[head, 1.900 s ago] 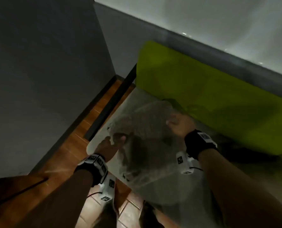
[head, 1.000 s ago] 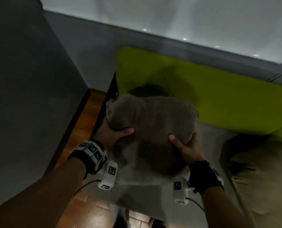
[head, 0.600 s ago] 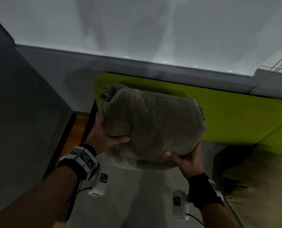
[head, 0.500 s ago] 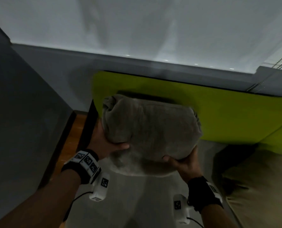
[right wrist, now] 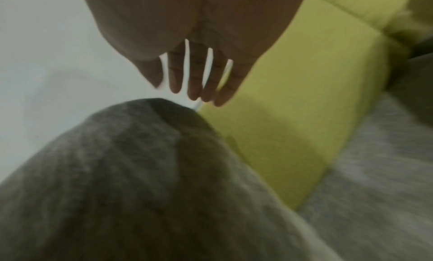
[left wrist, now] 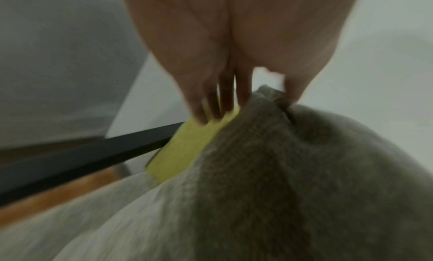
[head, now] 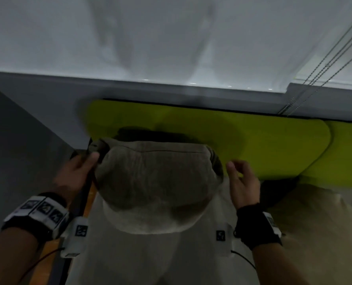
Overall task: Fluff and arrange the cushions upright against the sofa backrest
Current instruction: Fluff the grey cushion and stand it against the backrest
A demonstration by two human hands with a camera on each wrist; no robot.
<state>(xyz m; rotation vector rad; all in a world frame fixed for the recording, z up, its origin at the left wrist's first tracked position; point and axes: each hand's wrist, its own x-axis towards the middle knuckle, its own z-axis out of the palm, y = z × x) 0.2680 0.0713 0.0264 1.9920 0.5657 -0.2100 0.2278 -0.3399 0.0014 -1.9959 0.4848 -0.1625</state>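
A grey-brown cushion [head: 156,182] stands upright on the grey sofa seat [head: 129,262], its back against the lime-green backrest [head: 273,145]. My left hand [head: 84,161] is at the cushion's top left corner. Its thumb touches the bunched corner and its straight fingers [left wrist: 211,107] reach behind it toward the backrest [left wrist: 187,146]. My right hand [head: 238,171] hovers just off the cushion's top right corner, fingers [right wrist: 194,87] spread and relaxed, holding nothing. A small gap shows between them and the cushion [right wrist: 117,172].
A second beige cushion [head: 314,223] lies on the seat at the right. A black frame rail [left wrist: 82,157] runs along the sofa's left end, with wood floor [head: 88,202] and a grey wall beyond. Blind cords [head: 325,58] hang at the upper right.
The cushion went from held up in both hands to standing on the seat against the backrest. Both hands let go of its lower edge and moved to its top corners.
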